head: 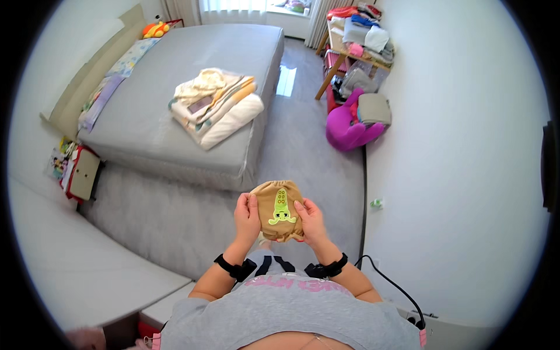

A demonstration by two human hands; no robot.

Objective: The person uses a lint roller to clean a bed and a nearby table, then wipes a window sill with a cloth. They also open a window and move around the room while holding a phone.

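Observation:
A small tan fabric piece (267,205) with gathered edges and a green cartoon patch is stretched between my hands, in front of my body. My left hand (248,216) grips its left edge, thumb on top. On the right edge, my right hand (311,218) pinches the cloth, its thumb near the patch. A bit of red shows under the lower gathered edge. Beyond, a stack of folded cream blankets (232,118) lies on the near corner of the bed, with a phone-like flat object (200,105) on it.
The grey bed (175,144) stands ahead to the left, a small nightstand (84,175) beside it. Along the right wall are a purple plush seat (345,131) and a wooden table (334,41) piled with clothes. A black cable (393,282) runs at lower right.

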